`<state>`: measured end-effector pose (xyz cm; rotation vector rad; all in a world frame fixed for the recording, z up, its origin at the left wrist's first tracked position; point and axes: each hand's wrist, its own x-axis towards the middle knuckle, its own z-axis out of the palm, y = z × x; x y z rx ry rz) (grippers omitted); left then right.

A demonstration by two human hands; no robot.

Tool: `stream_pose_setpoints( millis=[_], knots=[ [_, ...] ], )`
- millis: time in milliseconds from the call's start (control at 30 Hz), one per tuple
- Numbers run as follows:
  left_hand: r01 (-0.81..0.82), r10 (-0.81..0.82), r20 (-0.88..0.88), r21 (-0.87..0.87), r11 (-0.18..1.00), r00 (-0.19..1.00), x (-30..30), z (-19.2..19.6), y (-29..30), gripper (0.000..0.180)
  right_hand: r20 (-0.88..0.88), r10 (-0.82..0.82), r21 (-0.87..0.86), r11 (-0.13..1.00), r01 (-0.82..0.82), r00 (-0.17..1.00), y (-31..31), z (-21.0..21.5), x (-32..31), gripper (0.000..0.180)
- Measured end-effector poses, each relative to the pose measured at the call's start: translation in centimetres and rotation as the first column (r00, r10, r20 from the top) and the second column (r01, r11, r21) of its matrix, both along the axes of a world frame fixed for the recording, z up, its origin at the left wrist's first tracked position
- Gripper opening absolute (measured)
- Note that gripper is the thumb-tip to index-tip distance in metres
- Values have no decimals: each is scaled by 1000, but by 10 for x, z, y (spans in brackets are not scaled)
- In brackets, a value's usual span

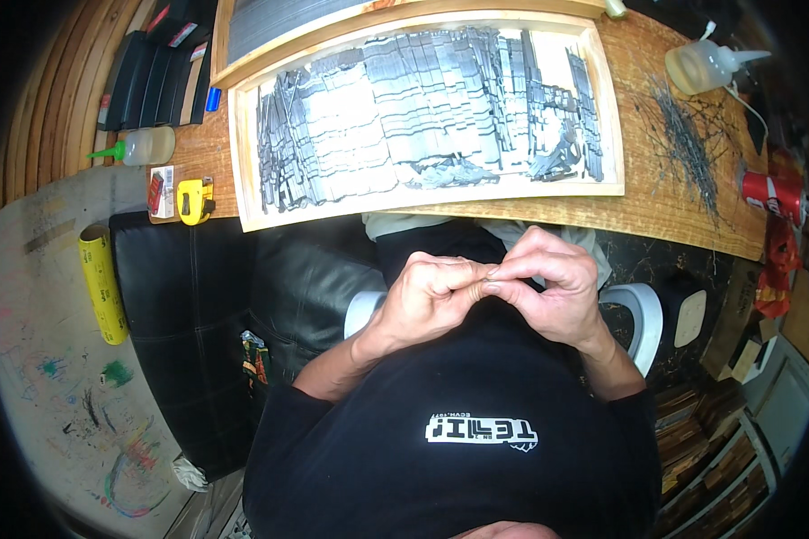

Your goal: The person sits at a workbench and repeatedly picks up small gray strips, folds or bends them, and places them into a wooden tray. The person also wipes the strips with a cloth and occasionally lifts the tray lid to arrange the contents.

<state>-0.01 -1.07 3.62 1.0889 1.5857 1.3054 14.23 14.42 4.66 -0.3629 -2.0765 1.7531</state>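
In front of my chest, just off the near table edge, my two hands meet at the fingertips. My left hand (pixel 436 292) is closed, thumb and index finger pressed together. Touching it from the other side, my right hand (pixel 550 283) makes a pinch too. Whatever lies between the fingertips is hidden or too small to make out. Beyond the hands, a shallow wooden frame (pixel 422 203) rests on the table, its near edge jutting over. Inside it, thin dark grey and black strips (pixel 431 90) lie side by side in rows on a white base, with a few loose piles near the front.
Thin dark sticks (pixel 688 148) lie heaped on the wooden table (pixel 638 81), near a clear squeeze bottle (pixel 706 66) and a red can (pixel 771 196). At left are a green-tipped bottle (pixel 144 145), yellow tape measure (pixel 194 201), black sofa (pixel 184 314) and yellow roll (pixel 103 283).
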Motion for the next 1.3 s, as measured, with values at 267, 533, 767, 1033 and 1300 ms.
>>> stream_pose_setpoints(
  millis=[267,533,767,1033,1300],
  knots=[
    [-5,4,-19,-13,1000,1000,1,-1,1,14,30,9,94,996,-12,1000,1,5,0,15],
    [-20,20,3,0,1000,1000,4,-2,2,16,-4,-16,138,990,16,1000,0,4,1,14],
    [0,0,-8,-79,997,1000,3,1,2,18,0,-44,132,990,44,999,-2,7,1,14],
    [-168,166,48,38,985,985,4,4,7,21,61,-209,202,960,193,976,31,49,16,10],
    [-89,88,12,176,980,996,2,11,30,21,166,-567,593,711,378,807,147,127,52,10]
  ],
)
